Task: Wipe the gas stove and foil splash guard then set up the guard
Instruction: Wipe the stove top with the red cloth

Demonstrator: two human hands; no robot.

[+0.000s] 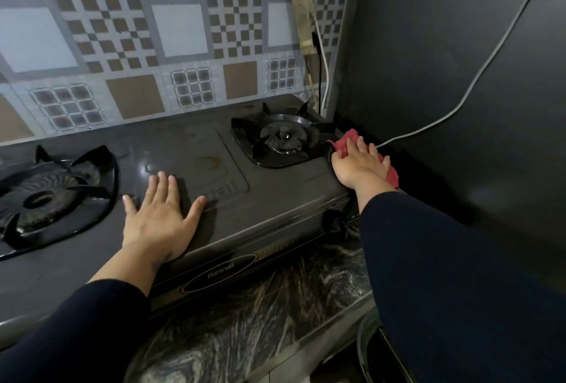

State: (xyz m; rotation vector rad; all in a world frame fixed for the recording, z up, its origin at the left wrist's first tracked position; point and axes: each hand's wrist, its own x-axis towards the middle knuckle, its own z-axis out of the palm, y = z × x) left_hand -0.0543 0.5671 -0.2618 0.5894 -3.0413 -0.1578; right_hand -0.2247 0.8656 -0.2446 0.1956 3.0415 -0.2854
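Note:
A dark grey two-burner gas stove (pixel 190 149) sits on a marbled counter. My left hand (pixel 159 217) lies flat, fingers spread, on the stove's middle panel near its front edge. My right hand (pixel 360 165) presses a red cloth (pixel 346 142) onto the stove's far right edge, beside the right burner (pixel 283 137). The left burner (pixel 43 195) is at the far left. The patterned foil splash guard (pixel 128 45) stands upright behind the stove, against the wall.
A tall dark grey surface (pixel 444 76) stands right of the stove, with a white cable (pixel 477 76) running across it. A power strip (pixel 301 15) with plugs hangs in the back corner. The marbled counter (pixel 260 321) runs along the front. A stove knob (pixel 335 223) faces front.

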